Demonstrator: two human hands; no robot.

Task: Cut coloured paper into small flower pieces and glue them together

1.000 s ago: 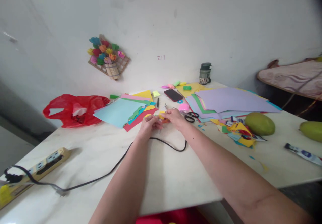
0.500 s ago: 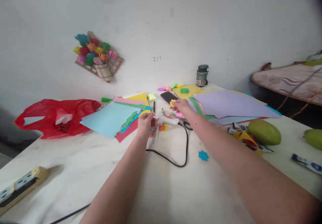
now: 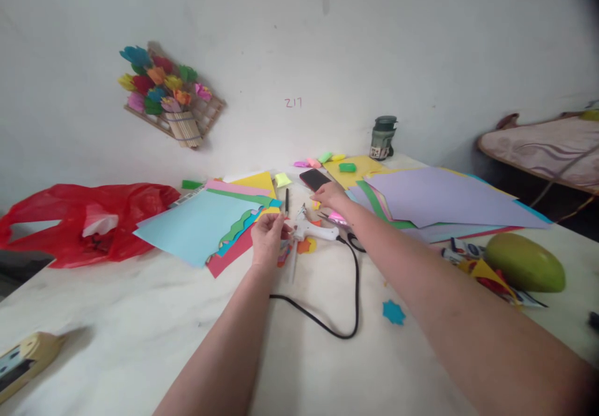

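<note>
A small yellow paper piece (image 3: pixel 316 205) is pinched in the fingers of my right hand (image 3: pixel 331 196), just in front of a dark phone (image 3: pixel 313 179). My left hand (image 3: pixel 269 232) has its fingers curled together at the left side of a white glue gun (image 3: pixel 314 229); what they hold, if anything, is hidden. A clear glue stick (image 3: pixel 292 265) juts from the gun toward me. Beside the gun lie orange and yellow paper cutouts (image 3: pixel 306 245) and scissors (image 3: pixel 355 242), partly hidden by my right arm. A blue paper cutout (image 3: pixel 393 312) lies nearer, beside my right forearm.
Coloured paper sheets (image 3: pixel 196 219) fan out at left beside a red plastic bag (image 3: pixel 135 216). Purple sheets (image 3: pixel 421 194) lie at right, with a mango (image 3: pixel 524 263) in front. A black cord (image 3: pixel 358 291) loops between my arms. A power strip (image 3: pixel 28 363) sits at front left.
My right hand has lowered slightly, and the yellow piece shows lower, near the table. My left hand stays beside the glue gun. The view has shifted a little closer.
</note>
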